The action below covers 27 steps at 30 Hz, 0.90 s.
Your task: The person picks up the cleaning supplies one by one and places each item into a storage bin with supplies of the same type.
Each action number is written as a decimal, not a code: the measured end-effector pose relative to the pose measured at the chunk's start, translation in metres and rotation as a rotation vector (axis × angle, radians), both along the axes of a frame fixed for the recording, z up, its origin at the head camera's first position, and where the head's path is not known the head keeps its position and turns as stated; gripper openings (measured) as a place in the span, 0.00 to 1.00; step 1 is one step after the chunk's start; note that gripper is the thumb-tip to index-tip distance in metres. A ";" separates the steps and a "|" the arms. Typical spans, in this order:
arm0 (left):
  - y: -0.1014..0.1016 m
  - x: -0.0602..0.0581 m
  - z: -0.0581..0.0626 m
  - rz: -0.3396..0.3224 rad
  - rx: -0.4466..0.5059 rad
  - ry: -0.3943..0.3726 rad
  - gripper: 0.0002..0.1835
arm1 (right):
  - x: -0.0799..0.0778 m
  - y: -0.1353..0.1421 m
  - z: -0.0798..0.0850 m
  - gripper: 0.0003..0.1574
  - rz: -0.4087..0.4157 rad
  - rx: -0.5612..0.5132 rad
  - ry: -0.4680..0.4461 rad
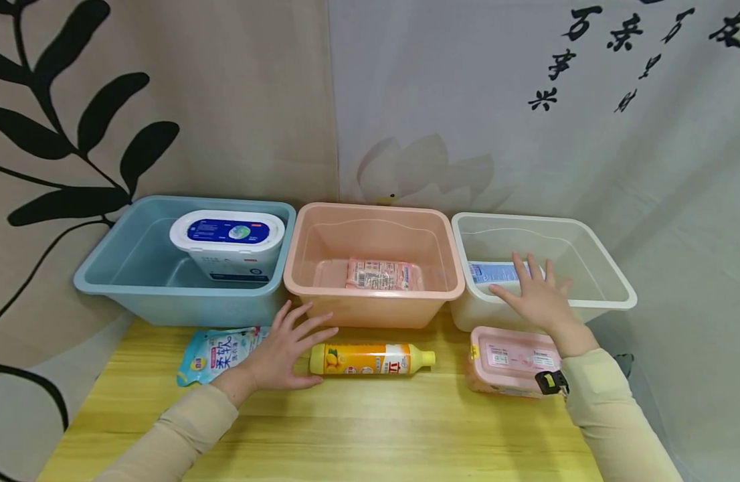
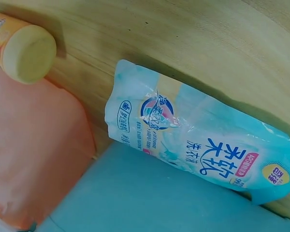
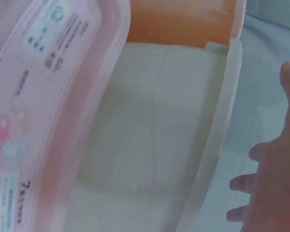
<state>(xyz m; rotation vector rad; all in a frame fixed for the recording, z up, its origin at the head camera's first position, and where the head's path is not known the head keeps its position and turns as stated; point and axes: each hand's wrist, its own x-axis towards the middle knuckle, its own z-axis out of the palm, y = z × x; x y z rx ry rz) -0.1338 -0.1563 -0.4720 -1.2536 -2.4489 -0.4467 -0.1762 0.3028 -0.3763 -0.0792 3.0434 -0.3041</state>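
My left hand (image 1: 286,353), fingers spread, is between a light-blue laundry detergent pouch (image 1: 219,353) and a yellow-capped orange bottle (image 1: 370,359) lying on its side. In the left wrist view the pouch (image 2: 198,140) lies flat beside the blue bin. With fingers extended and apart, my right hand (image 1: 541,301) overlaps the front rim of the white bin (image 1: 605,284). Partly hidden behind its fingers is a blue-and-white pack (image 1: 493,272) inside that bin. A pink lidded wipes box (image 1: 514,358) sits just below this hand, its lid (image 3: 53,96) large in the right wrist view.
A blue bin (image 1: 135,268) at the left holds a white wipes tub (image 1: 231,244). The middle peach bin (image 1: 376,308) contains a pink pack (image 1: 379,274). All three bins stand in a row along the back of the wooden table (image 1: 394,428), against a curtain (image 1: 237,100).
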 end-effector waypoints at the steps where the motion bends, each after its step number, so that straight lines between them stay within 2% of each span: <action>1: 0.000 0.000 0.000 -0.001 -0.002 0.000 0.47 | 0.001 0.002 0.000 0.60 -0.005 -0.003 0.000; 11: 0.004 -0.003 -0.005 -0.022 -0.004 -0.012 0.41 | 0.008 0.027 -0.004 0.60 -0.054 -0.028 0.018; 17: 0.006 -0.003 -0.009 -0.021 -0.027 -0.050 0.42 | 0.011 0.046 -0.007 0.60 -0.081 -0.030 0.030; 27: 0.008 -0.005 -0.019 -0.018 -0.023 -0.069 0.46 | 0.015 0.085 -0.009 0.61 -0.157 -0.021 0.070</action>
